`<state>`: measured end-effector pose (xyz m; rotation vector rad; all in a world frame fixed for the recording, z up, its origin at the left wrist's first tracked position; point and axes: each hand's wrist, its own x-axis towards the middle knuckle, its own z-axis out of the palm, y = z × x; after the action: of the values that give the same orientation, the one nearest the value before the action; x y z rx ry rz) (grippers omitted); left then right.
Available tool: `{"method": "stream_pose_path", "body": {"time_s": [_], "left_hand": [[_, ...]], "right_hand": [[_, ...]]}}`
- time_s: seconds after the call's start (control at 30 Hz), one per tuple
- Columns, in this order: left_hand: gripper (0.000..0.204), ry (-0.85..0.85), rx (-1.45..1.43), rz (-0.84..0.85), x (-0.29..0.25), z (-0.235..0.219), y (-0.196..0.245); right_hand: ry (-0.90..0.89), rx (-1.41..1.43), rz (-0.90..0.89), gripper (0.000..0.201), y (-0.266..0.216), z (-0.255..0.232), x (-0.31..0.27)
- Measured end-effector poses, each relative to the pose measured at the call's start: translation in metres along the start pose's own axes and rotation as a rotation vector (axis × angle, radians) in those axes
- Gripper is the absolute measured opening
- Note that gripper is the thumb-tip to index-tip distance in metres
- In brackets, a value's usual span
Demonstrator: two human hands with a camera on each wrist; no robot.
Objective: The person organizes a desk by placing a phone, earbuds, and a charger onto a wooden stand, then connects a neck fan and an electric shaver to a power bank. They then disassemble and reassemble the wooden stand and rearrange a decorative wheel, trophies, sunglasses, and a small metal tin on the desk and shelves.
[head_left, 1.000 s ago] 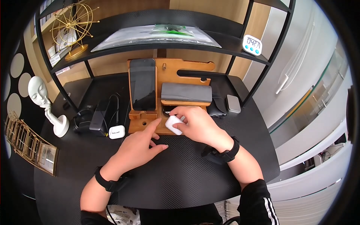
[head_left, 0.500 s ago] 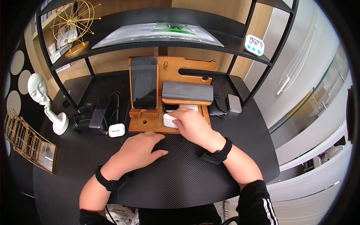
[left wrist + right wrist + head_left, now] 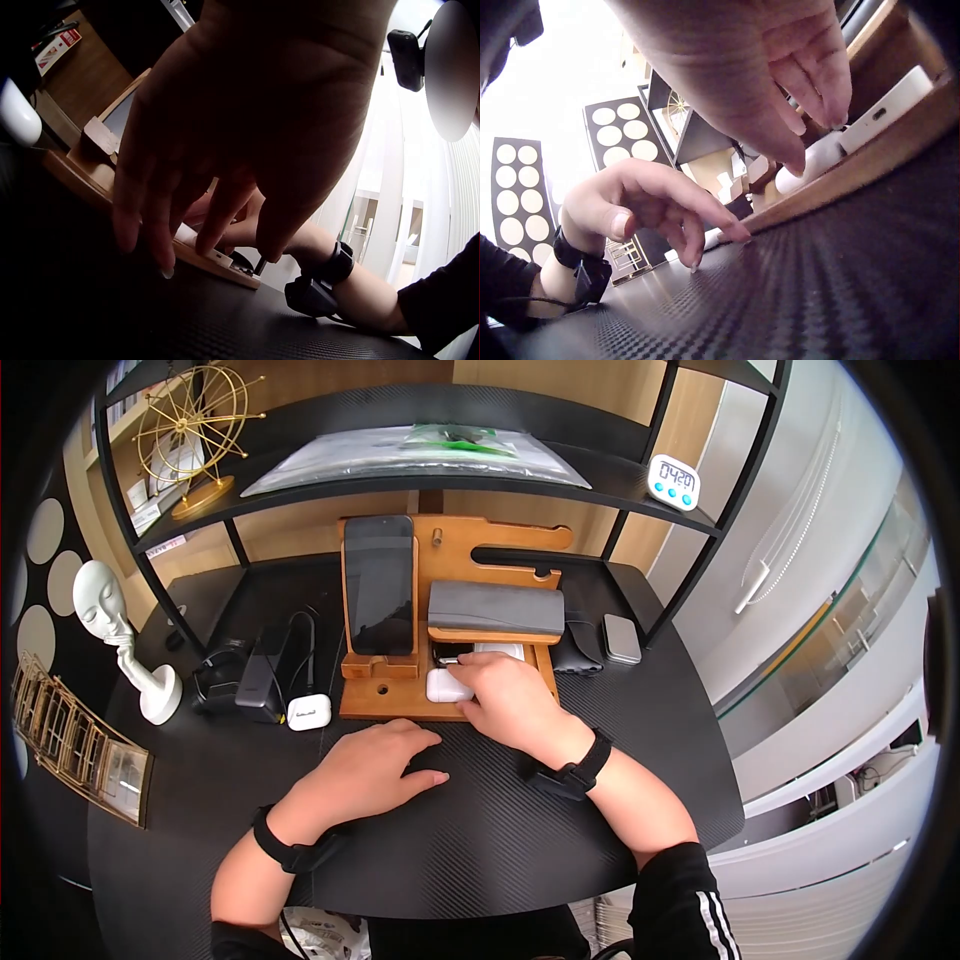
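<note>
Holding the left hand point(image 3: 368, 765) palm down and loosely open at the black desk point(image 3: 490, 830), just off the near edge of the wooden stand point(image 3: 385, 707). Pinching a small white case point(image 3: 445, 685) near its right end with the right hand point(image 3: 512, 698), pressing thumb to the near side and bent fingers to the far side. Finding that case down on the stand's base, to the right of a round hole point(image 3: 383, 689). Wearing a black strap point(image 3: 285, 850) on each wrist, btw. Seeing a dark phone point(image 3: 380, 585) propped up on the stand's left side, a long grey case point(image 3: 497, 610) across the ledge on the right, plus a flat white thing point(image 3: 500, 651) partly hidden under that ledge. Spotting a black pouch point(image 3: 578, 645) and a silvery tin point(image 3: 622, 638) farther right. Going left of the stand, getting a second white case point(image 3: 309, 713), a dark block point(image 3: 262, 680) and a white statue point(image 3: 104, 605). Looking at the far shelf point(image 3: 620, 473), catching a gold wheel ornament point(image 3: 187, 425) on the left, a clear plastic bag point(image 3: 360, 458) mid-shelf and a white timer point(image 3: 674, 482) on the right.
</note>
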<state>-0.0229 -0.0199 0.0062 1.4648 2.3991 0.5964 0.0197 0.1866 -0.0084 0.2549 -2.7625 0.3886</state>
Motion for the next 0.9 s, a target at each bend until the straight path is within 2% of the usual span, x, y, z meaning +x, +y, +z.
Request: {"method": "stream_pose_path", "body": {"time_s": [0.2, 0.27, 0.37, 0.4, 0.43, 0.47, 0.53, 0.57, 0.6, 0.7, 0.77, 0.9], "left_hand": [[0.042, 0.011, 0.061, -0.010, -0.002, -0.001, 0.003], [0.041, 0.027, 0.075, 0.000, -0.002, -0.003, 0.003], [0.034, 0.122, 0.208, -0.092, -0.006, -0.017, 0.004], [0.031, 0.159, 0.225, -0.131, -0.007, -0.024, 0.005], [0.028, 0.288, 0.247, -0.124, -0.009, -0.025, 0.000], [0.026, 0.355, 0.309, -0.133, -0.009, -0.028, -0.004], [0.027, 0.392, 0.387, -0.203, -0.009, -0.029, -0.011], [0.027, 0.395, 0.385, -0.199, -0.009, -0.028, -0.014], [0.028, 0.357, 0.425, -0.214, -0.009, -0.027, -0.016], [0.032, 0.270, 0.504, -0.231, -0.010, -0.016, -0.022], [0.037, 0.173, 0.566, -0.258, -0.008, -0.013, -0.022], [0.037, 0.197, 0.635, -0.201, -0.007, -0.003, -0.029]], "right_hand": [[0.058, -0.189, -0.115, 0.022, 0.001, 0.011, -0.005], [0.029, -0.189, -0.100, 0.020, -0.002, 0.009, -0.005], [0.062, -0.253, -0.074, 0.016, -0.006, -0.005, -0.003], [-0.003, -0.236, 0.024, 0.017, -0.008, -0.017, -0.003], [-0.070, -0.218, 0.121, 0.020, -0.012, -0.030, -0.003], [-0.069, -0.221, 0.121, 0.020, -0.014, -0.041, -0.005], [-0.216, -0.344, 0.296, 0.028, -0.012, -0.059, -0.010], [-0.293, -0.384, 0.359, 0.035, -0.007, -0.061, -0.012], [-0.292, -0.388, 0.362, 0.035, -0.003, -0.064, -0.013], [-0.621, -0.449, 0.513, 0.045, 0.002, -0.067, -0.007], [-0.619, -0.437, 0.498, 0.043, 0.005, -0.058, -0.006], [-0.597, -0.400, 0.458, 0.043, 0.013, -0.042, -0.007]]}}
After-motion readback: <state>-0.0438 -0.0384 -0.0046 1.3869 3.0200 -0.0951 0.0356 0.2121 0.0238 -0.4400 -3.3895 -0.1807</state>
